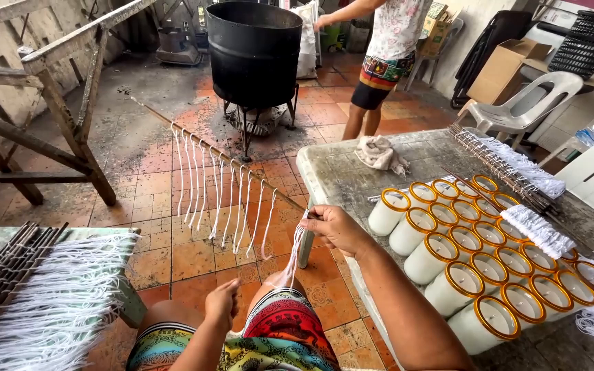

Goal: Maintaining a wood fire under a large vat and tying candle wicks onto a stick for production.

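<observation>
Here, listed from largest to smallest:

Drum (254,48): black, round, on a metal stand over a stained tile floor (152,172), well beyond the hands.

Table (342,180): grey, worn top, to the person's right; a crumpled rag (379,152) lies near its far edge.

Wooden frame (56,103): rough beams, far left, against the wall.

Second person (388,51): standing past the table, patterned shirt and shorts, one arm stretched toward the drum.

Plastic chair (531,103): white, behind the table, with cardboard boxes (503,65) beside it.

Candles (476,268): white, in cylindrical holders with gold rims, laid on their sides in rows on the table, touching one another.

Stack of sticks (29,288): lower left, each hung with white strings, piled on a bench; similar bundles (510,172) lie on the table beyond the candles.

Stick (221,158): thin, long, slanting from the floor near the drum up to the right hand; a row of white wicks (221,199) hangs from it, spaced apart.

Right hand (335,227): clenched around the near end of the stick, by the table corner, with a bunch of loose strings (295,254) trailing down from it.

Left hand (223,302): above the knee, fingers pinched shut on the lower end of the loose strings.
</observation>
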